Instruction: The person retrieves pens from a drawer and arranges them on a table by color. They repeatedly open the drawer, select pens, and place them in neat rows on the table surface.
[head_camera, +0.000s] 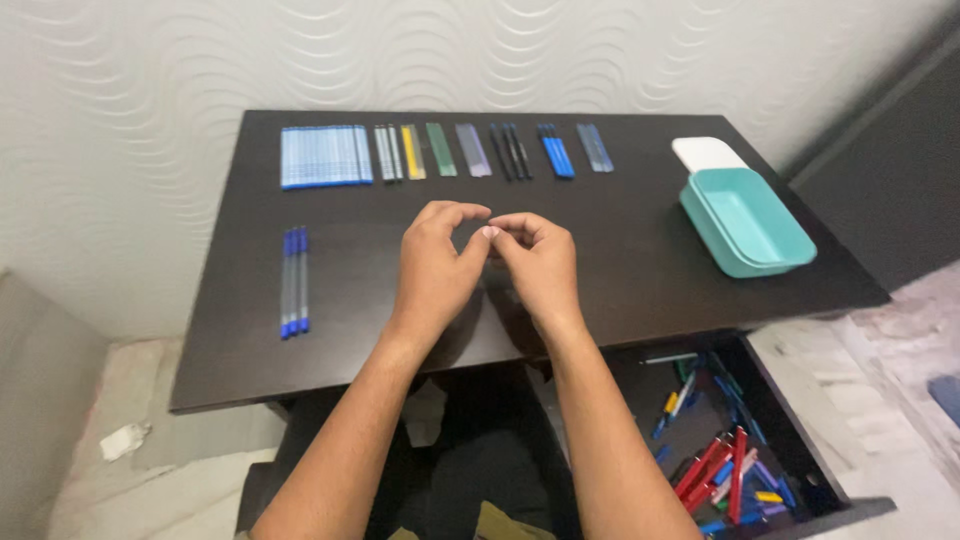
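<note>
The fingertips of both hands meet in the middle, above the dark table (640, 280). The left hand (437, 262) has its fingers curled in, with the thumb and first finger pinched close. The right hand (537, 262) is curled the same way, and its fingertips touch the left ones. Something very small may be pinched between them, but it is too tiny to tell what it is.

Everything else is told from the hands. Just past the hands, near the far edge of the table, lies a long row of pens. On the left end of that row is a wide bunch of blue pens (326, 156), packed side by side. Next to it come a few grey pens (389, 152), then a yellow pen (412, 152), a green pen (441, 149), a purple-grey pen (473, 150), some black pens (509, 151), dark blue pens (556, 151) and pale blue pens (595, 147).

To the left of the hands, well apart from them, lies a small bunch of clear pens with blue ends (294, 283).

To the right of the hands sits a teal box (746, 222), open on top, with a white lid (708, 153) just behind it.

Below the right arm, an open drawer (850, 500) holds a jumble of red and blue pens (722, 468).
</note>
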